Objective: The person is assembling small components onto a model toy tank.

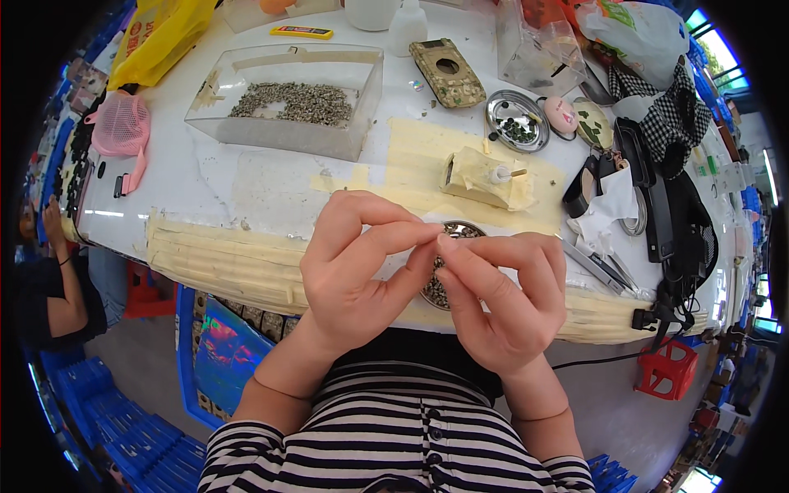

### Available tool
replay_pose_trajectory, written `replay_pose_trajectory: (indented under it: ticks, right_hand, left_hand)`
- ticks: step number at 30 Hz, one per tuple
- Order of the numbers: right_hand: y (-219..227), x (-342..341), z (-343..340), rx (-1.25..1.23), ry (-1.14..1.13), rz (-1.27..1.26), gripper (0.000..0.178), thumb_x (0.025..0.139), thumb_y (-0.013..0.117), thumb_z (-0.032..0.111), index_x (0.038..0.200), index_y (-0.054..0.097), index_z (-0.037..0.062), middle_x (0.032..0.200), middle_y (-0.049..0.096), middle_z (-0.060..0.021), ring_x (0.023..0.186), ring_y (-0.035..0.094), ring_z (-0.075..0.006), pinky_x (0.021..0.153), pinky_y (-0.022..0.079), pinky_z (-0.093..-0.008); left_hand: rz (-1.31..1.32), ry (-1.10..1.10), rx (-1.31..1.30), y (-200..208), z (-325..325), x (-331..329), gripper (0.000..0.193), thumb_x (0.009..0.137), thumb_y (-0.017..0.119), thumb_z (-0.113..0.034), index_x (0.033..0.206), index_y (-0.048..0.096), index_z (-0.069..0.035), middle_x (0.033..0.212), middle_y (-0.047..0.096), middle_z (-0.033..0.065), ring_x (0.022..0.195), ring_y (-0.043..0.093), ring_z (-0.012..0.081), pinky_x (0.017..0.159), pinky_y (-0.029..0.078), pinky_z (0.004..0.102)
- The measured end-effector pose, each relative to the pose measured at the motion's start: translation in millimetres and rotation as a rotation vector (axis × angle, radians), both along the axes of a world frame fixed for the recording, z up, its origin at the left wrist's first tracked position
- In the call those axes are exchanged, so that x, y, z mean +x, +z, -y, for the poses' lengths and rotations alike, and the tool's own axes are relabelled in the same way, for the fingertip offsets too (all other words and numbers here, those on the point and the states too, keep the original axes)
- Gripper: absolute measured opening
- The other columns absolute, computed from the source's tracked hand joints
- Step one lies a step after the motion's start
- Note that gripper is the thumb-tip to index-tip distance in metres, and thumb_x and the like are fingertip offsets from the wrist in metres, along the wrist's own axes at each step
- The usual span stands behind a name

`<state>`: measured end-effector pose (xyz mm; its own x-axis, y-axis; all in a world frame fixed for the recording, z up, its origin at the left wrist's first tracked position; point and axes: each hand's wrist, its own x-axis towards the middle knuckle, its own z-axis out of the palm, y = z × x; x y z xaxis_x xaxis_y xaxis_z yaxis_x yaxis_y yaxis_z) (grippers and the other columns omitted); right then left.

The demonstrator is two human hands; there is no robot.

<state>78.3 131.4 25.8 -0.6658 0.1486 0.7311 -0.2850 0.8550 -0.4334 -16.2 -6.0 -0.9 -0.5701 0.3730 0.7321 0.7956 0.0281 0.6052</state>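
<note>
Two hands met fingertip to fingertip, the left hand (341, 283) and the right hand (514, 311) both closed in a pinch; anything between the tips was too small to tell. Directly below them, near the front edge of the bench (271, 185), stood a round metal dish (468, 231), partly hidden, shiny along its rim and holding small grey and brassy parts (434, 294).

The benchtop was white and scuffed, its front edge wrapped in cream tape (218, 251). At the far left sat a person (62, 316) in a dark top; a grey floor (604, 394) showed below.

Counted left to right, there were one pink mesh basket (119, 123), one yellow plastic bag (168, 41), one clear bin (345, 141) with far too many tiny metallic parts to count, one camouflage model-tank hull (448, 74), one tape-covered block (477, 177) and a second metal dish (538, 141) with dark green pieces. Two red stools appeared, one at left (150, 300), one at right (667, 370).
</note>
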Motion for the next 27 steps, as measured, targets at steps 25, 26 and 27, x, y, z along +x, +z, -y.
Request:
replay_pose_trajectory:
  ticks: [25, 26, 27]
  right_hand:
    - [-6.5, 4.7, -3.0, -0.156, 0.003, 0.067, 0.030, 0.072, 0.082, 0.002, 0.101, 0.077, 0.0052, 0.085, 0.068, -0.0036, 0.075, 0.058, -0.0194, 0.067, 0.046, -0.0293]
    - [-7.2, 4.8, -2.6, -0.268, 0.034, 0.110, 0.028, 0.073, 0.082, 0.001, 0.100, 0.077, 0.0045, 0.085, 0.068, -0.0043, 0.076, 0.058, -0.0195, 0.067, 0.046, -0.0293]
    - [-7.7, 5.2, -2.0, -0.380, 0.066, 0.153, 0.027, 0.074, 0.081, 0.001, 0.100, 0.077, 0.0037, 0.085, 0.068, -0.0049, 0.076, 0.058, -0.0195, 0.067, 0.046, -0.0292]
  left_hand:
    - [0.052, -0.079, 0.025, 2.7, -0.4, 0.3, 0.028, 0.069, 0.082, 0.004, 0.095, 0.076, -0.005, 0.089, 0.065, 0.0056, 0.080, 0.061, 0.0201, 0.067, 0.048, 0.0302]
    - [0.058, -0.093, 0.029, 2.5, 0.3, 0.2, 0.028, 0.069, 0.082, 0.004, 0.095, 0.076, -0.005, 0.089, 0.065, 0.0055, 0.080, 0.061, 0.0199, 0.067, 0.048, 0.0302]
    - [0.047, -0.108, 0.021, 2.9, 1.2, -0.2, 0.029, 0.069, 0.081, 0.004, 0.096, 0.076, -0.005, 0.089, 0.065, 0.0053, 0.080, 0.061, 0.0197, 0.067, 0.048, 0.0301]
